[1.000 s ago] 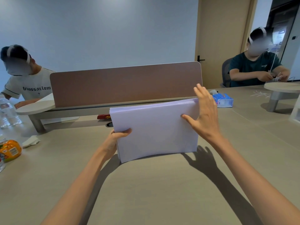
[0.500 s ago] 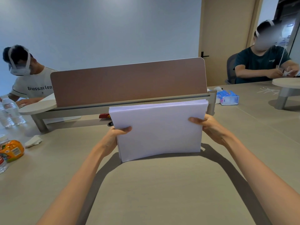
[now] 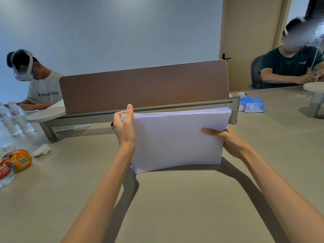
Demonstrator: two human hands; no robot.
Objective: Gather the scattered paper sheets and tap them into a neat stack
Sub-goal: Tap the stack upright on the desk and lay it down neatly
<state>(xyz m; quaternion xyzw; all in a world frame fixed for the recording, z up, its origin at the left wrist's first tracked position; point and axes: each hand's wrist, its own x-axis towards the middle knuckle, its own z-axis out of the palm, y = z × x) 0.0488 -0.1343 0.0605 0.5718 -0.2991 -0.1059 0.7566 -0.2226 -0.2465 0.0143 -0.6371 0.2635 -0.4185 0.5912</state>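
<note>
Paper stack stands on edge on the table, left hand curled round its top-left corner, right hand gripping the right edge. Brown divider right behind, tissue pack and water bottles off to the sides

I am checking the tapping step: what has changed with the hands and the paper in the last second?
The right hand, flat against the right edge of the stack a second ago, has gripped that edge. The left hand moved up from the middle of the left edge to the top left corner, which it holds. The stack still stands on edge on the table.
</note>
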